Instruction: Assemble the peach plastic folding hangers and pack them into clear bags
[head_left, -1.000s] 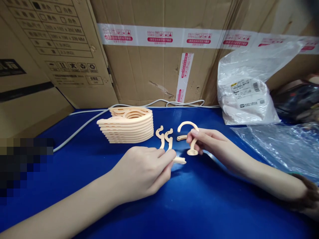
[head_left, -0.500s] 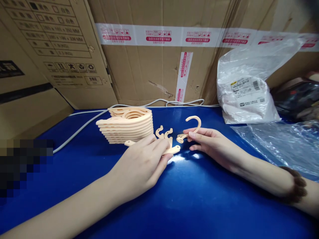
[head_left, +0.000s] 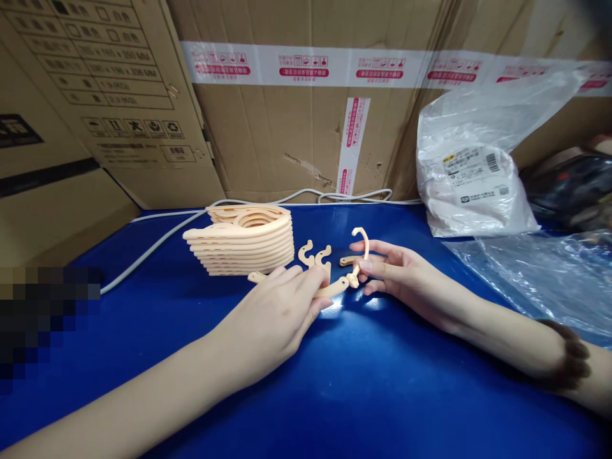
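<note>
My left hand [head_left: 280,303] is closed over a cream plastic hanger arm [head_left: 335,289], whose holed end sticks out to the right between finger and thumb. In my right hand [head_left: 396,271] a cream hanger hook [head_left: 366,245] stands upright, pinched by its stem. The hook's rounded base meets or nearly meets the arm's holed end; I cannot tell if they are joined. Behind the hook lies another flat cream piece [head_left: 348,261], close to my right fingers. Small curved cream pieces [head_left: 321,255] lie just beyond my left hand, partly covered by it.
A neat stack of cream hanger parts [head_left: 241,245] stands behind my left hand on the blue table [head_left: 363,395]. A white plastic bag [head_left: 478,185] and clear film [head_left: 535,274] lie at the right. Cardboard boxes [head_left: 287,127] and a white cable [head_left: 167,233] line the back.
My right hand has turned the hook upright and brought its base left and down to the hanger arm's end. My left hand has shifted slightly right with the arm.
</note>
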A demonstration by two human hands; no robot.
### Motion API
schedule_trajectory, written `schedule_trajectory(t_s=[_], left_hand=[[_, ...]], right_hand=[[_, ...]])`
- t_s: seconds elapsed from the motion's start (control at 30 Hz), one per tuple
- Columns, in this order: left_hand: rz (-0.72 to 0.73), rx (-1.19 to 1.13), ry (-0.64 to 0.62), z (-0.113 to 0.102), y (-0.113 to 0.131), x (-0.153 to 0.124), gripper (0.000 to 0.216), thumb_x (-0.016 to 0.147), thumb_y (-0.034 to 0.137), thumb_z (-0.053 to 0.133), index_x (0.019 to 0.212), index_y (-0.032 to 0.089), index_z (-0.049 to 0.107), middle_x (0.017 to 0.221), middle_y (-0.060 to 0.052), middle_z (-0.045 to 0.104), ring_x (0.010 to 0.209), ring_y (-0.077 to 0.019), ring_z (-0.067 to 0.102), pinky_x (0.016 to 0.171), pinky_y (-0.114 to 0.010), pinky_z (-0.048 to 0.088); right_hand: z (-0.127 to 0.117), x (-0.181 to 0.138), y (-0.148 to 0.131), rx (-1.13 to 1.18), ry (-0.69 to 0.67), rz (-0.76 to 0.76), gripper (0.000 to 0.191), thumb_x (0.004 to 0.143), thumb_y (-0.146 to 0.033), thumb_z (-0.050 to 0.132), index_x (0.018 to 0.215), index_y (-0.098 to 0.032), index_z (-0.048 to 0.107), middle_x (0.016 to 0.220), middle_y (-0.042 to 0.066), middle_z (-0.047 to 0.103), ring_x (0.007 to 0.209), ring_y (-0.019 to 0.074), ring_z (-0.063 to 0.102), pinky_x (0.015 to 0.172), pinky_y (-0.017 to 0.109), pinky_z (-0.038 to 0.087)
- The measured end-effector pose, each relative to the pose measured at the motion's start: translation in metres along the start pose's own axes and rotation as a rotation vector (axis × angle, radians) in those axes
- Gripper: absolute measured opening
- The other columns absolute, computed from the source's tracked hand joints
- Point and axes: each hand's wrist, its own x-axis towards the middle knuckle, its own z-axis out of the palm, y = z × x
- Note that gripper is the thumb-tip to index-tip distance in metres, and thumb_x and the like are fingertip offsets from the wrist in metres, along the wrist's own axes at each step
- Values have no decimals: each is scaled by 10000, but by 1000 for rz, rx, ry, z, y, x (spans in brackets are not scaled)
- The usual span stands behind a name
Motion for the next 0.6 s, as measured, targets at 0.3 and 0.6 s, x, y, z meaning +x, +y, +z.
schedule_trajectory(t_s=[0.3,0.6], left_hand=[[100,58,60,0,0,1,187,1023,183,348,982,140,525,797,-22,592,686,-183,519,640,-290,392],[194,166,89,3,0,-1,137,992,115,395,1006,142,528,804,-29,602,707,-202,520,655,-313,374]], right_hand=[[1,0,-1,-64,25,-52,361,728,-263,812,1023,-171,625,766,-24,651,626,73,597,611,210,520],[1,-3,-4,-183,-55,-95,322,745,-271,792,1006,-177,627,738,-35,639,608,82,557,639,246,474]])
